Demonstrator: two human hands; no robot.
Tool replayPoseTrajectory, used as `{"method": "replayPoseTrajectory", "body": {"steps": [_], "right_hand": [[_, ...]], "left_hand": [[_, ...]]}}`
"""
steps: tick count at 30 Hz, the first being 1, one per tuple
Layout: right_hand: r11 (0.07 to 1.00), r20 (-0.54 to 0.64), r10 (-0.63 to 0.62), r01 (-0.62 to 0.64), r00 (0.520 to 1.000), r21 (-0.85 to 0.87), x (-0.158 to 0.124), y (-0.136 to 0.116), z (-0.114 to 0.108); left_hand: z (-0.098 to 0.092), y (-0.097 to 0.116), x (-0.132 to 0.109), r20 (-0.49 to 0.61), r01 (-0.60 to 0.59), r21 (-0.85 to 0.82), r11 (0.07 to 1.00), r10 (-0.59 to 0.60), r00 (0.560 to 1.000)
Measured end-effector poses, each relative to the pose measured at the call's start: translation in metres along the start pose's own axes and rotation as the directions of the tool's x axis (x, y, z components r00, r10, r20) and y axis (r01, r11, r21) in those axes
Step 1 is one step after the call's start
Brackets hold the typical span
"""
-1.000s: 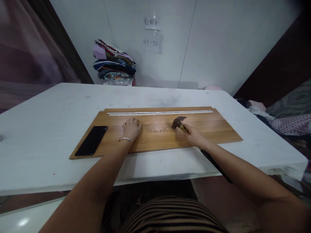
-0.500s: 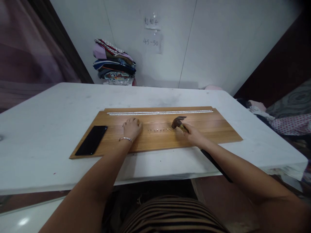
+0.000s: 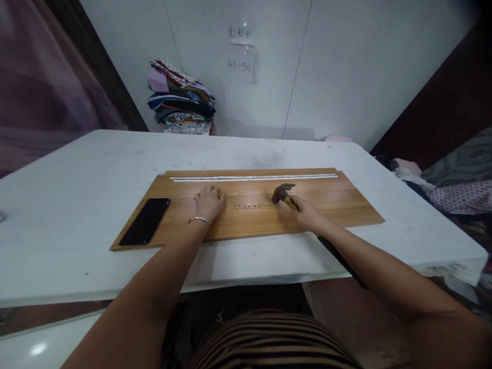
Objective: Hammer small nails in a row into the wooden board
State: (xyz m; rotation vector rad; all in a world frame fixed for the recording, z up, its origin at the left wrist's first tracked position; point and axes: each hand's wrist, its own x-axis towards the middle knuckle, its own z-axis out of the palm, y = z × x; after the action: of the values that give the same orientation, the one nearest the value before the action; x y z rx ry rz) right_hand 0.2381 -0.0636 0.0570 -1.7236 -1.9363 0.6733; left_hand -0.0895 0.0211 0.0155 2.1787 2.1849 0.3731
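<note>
On the wooden board [image 3: 249, 225] lies my left hand [image 3: 209, 202], its fingers curled and drawn together against the wood. A tiny tip shows at the side of the fingers, too small to name. My right hand [image 3: 306, 214] is wrapped round the handle of a claw hammer [image 3: 282, 194]. The rusty head is over the board, claw pointing right, and the dark handle runs back beneath my forearm. Between my hands, a row of several small nails [image 3: 254, 206] crosses the board, with its right end near the hammer head.
A black phone [image 3: 145, 222] lies on the board's left end. Two white measuring strips [image 3: 249, 178] run along its far side. The board rests on a white-covered table [image 3: 77, 205]. Folded cloth [image 3: 182, 100] is stacked at the back wall, where paper notes [image 3: 242, 64] hang.
</note>
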Motion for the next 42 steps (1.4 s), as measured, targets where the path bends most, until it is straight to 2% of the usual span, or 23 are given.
{"method": "replayPoseTrajectory", "body": {"steps": [22, 42], "right_hand": [[0.999, 0.021, 0.025, -0.025, 0.999, 0.023, -0.0019, -0.0042, -0.0008], [0.998, -0.020, -0.029, 0.030, 0.999, 0.047, 0.0019, 0.0017, -0.0002]], "left_hand": [[-0.0011, -0.0001, -0.0004, 0.002, -0.002, -0.012, 1.000, 0.002, 1.000], [0.0016, -0.0007, 0.0008, -0.005, 0.000, -0.010, 1.000, 0.000, 1.000]]}}
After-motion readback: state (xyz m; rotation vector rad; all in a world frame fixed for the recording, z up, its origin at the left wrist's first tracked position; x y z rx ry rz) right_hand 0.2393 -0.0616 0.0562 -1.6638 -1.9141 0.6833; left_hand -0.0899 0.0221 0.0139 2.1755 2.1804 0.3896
